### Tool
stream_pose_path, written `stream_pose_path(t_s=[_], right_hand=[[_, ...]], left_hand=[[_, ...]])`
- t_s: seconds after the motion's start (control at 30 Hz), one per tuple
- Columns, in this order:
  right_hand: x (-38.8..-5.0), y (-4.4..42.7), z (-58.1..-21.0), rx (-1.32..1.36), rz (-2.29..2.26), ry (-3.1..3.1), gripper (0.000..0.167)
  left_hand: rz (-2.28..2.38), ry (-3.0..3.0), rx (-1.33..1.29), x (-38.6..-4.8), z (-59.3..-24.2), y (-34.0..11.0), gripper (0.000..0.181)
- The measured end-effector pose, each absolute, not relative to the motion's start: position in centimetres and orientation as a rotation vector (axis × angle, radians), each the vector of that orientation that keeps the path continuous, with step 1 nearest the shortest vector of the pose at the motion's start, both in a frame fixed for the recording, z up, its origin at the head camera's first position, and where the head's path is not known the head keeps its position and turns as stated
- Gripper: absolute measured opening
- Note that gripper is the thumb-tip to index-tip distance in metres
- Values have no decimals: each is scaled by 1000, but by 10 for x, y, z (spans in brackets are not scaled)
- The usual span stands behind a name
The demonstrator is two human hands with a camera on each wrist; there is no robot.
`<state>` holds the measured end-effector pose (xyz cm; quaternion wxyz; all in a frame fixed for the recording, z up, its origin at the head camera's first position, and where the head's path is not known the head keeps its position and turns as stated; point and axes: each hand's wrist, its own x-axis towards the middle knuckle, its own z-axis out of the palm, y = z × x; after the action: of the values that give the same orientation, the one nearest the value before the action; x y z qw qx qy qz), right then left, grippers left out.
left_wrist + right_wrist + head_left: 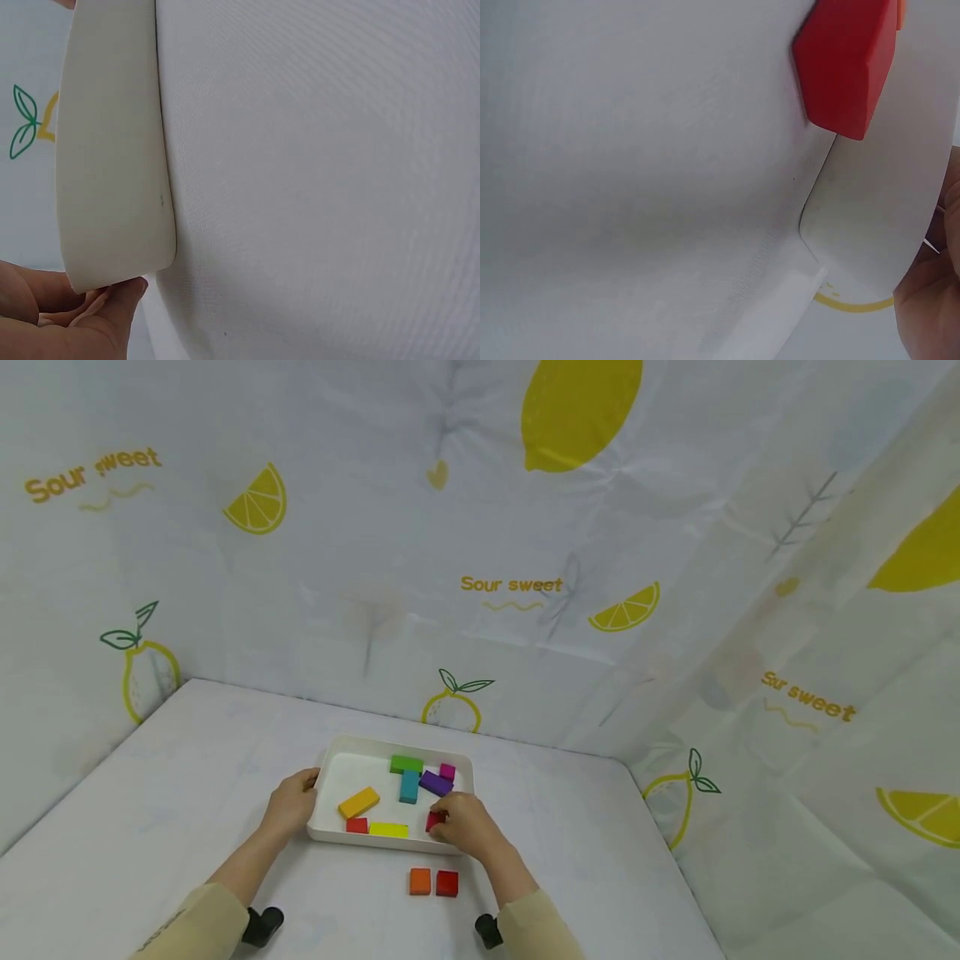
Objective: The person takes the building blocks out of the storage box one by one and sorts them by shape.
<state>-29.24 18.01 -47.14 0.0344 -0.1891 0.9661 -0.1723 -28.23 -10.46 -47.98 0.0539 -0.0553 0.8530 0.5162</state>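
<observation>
White tray lies on the white-covered table btwn the L hand and the R hand. L fingers: bent, close together, gripping tray's outer L end; in L-wrist view one tip sits against the end wall, rest partly hidden, so can't tell how far they wrap. R fingers: pinching the crimson block inside tray's near R corner. Block's right at the tips & partly covered by them, so can't tell its full length. In R-wrist view the tray wall hides most of those fingers.

Rel. to R fingertips: yellow block is L, along near wall; small red block further L, end to end w/ yellow. Purple block is just beyond the tips, lying askew; magenta block past that, nr far R corner. Teal block is beyond & a bit L; green block at its far end, by far wall.

Rel. to L fingers: amber block is nearest, a bit R, lying at an angle.

Outside tray, on table, nearer the person than R fingers: orange block & loose red block, side by side w/ small gap. Lemon-print cloth hangs beyond both hands.
</observation>
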Motion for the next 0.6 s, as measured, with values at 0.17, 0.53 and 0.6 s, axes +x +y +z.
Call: stream_pose_path(t_s=[0.17, 0.53, 0.6], right_hand=[[-292, 180, -473, -578, -543, 2971, 30], [-291, 180, -474, -584, -501, 2983, 31], [-291, 180, -474, -595, -483, 2988, 31]], left_hand=[[1573, 2590, -167, -281, -479, -104, 50], [1580, 2584, -162, -283, -481, -105, 50], [1580, 2582, -159, -282, -480, -105, 50]])
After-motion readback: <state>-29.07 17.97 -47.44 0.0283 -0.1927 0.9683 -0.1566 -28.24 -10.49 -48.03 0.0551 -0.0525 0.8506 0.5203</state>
